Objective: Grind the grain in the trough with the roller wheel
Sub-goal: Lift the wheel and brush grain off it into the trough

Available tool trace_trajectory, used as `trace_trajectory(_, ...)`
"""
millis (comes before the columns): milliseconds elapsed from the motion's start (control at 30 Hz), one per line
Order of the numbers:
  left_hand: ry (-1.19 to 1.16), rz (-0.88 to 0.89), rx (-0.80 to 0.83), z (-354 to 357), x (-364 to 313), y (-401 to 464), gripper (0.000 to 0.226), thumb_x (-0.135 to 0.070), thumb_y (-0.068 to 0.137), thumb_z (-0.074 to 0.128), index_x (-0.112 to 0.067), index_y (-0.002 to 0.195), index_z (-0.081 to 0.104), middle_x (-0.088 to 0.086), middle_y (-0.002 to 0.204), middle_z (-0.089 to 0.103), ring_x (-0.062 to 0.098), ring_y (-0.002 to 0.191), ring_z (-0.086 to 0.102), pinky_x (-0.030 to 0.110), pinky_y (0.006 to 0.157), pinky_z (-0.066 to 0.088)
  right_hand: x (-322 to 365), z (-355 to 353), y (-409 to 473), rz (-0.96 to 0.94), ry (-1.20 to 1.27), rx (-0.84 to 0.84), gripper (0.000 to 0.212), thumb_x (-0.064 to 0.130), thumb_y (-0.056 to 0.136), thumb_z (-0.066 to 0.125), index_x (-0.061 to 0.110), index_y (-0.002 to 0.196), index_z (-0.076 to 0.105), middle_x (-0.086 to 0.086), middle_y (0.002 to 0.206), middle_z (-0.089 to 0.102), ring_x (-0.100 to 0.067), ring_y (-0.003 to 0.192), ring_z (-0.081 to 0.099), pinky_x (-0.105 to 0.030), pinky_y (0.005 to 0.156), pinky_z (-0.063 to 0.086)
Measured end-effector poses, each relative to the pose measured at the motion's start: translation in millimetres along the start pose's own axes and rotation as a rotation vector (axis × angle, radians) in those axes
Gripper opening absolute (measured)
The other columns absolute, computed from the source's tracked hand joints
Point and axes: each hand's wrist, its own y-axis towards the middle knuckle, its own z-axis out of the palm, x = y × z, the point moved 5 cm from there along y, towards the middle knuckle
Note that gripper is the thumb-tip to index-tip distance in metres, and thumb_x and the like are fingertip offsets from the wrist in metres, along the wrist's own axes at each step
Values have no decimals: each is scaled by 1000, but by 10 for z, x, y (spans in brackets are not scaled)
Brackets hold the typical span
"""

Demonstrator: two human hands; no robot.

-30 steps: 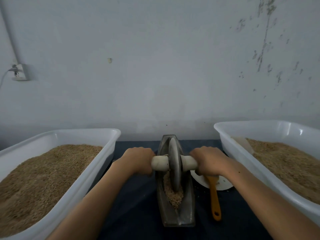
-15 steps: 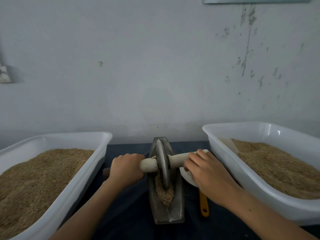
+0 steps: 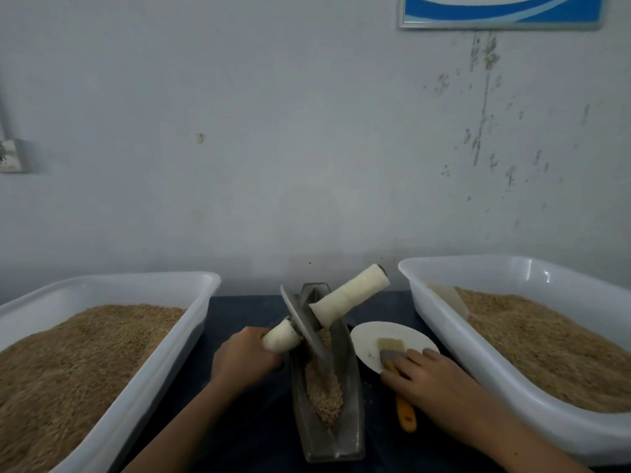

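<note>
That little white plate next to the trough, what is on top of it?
On the white plate lies a brush, bristles up on the plate, with a few scattered crumbs. The right hand covers the brush's middle; its orange handle pokes out below, off the plate.

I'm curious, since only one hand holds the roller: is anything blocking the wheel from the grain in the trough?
Nothing visible. The wheel leans tilted, its lower edge already in the grain inside the trough. The left hand grips one handle; the right hand is on the brush.
</note>
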Motion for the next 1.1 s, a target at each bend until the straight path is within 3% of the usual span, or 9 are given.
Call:
trace_trajectory(67, -32, -28, -24, -4, 55, -16, 22, -28, 65, 72, -42, 75, 57, -16, 66, 61, 0, 66, 57, 22, 54, 40, -15, -116, -7, 49, 65, -148, 45, 16, 59, 82, 27, 100, 68, 7, 101, 67, -11, 78, 64, -21, 60, 50)
trace_trajectory(167, -66, -25, -50, -11, 76, -24, 24, -27, 64, 73, -42, 72, 56, -17, 65, 60, -1, 64, 55, 21, 52, 36, -88, -430, 28, 245, 356, -448, 13, 18, 87, 63, 24, 99, 64, 20, 91, 58, 1, 76, 56, -5, 66, 42)
trace_trajectory(200, -81, -17, -55, -7, 64, -25, 25, -27, 64, 74, -42, 73, 55, -17, 66, 60, -1, 66, 55, 21, 53, 37, -115, -536, 46, 306, 495, -557, 6, 24, 92, 59, 23, 95, 63, 20, 87, 57, 1, 74, 56, -6, 66, 42)
trace_trajectory(333, -177, 14, -76, -37, -16, -27, 26, -25, 69, 75, -41, 78, 57, -16, 71, 62, 2, 73, 58, 24, 59, 42, -112, -920, 206, 402, 896, -821, 12, 34, 95, 47, 31, 88, 57, -1, 68, 53, -14, 53, 48, -21, 49, 40)
trace_trajectory(500, -161, 33, -116, -136, -41, -19, 22, -28, 72, 75, -39, 80, 57, -19, 69, 59, -1, 70, 55, 21, 56, 37, -32, -871, 394, 457, 1247, -707, 19, 23, 96, 51, 12, 81, 57, 1, 51, 46, -8, 45, 40, -15, 45, 34)
trace_trajectory(700, -157, 13, -114, -174, -12, -28, 23, -26, 69, 75, -39, 73, 56, -17, 69, 61, 3, 70, 57, 24, 57, 38, 78, -584, 527, 483, 1388, -460, 19, 10, 96, 52, 2, 80, 56, 3, 49, 47, -4, 42, 42, -13, 44, 35)
trace_trajectory(900, -180, 0, -132, -178, 6, -16, 25, -27, 68, 75, -41, 74, 56, -16, 70, 62, 4, 71, 58, 24, 58, 39, 82, -482, 636, 496, 1170, -378, 22, 20, 96, 52, 5, 82, 58, 5, 52, 51, -5, 47, 46, -22, 49, 40)
trace_trajectory(1000, -204, -19, -144, -190, 25, -4, 25, -26, 68, 75, -41, 71, 55, -14, 69, 63, 4, 68, 59, 23, 56, 38, 125, -488, 671, 469, 1033, -391, 18, 23, 97, 52, 12, 84, 59, 2, 56, 52, -7, 51, 48, -31, 54, 44)
trace_trajectory(1100, -246, -29, -145, -208, 48, 6, 25, -24, 69, 76, -39, 77, 58, -13, 70, 64, 7, 70, 60, 24, 57, 38, 131, -594, 686, 431, 974, -440, 21, 21, 97, 51, 7, 83, 59, -3, 57, 50, -13, 50, 48, -39, 54, 44)
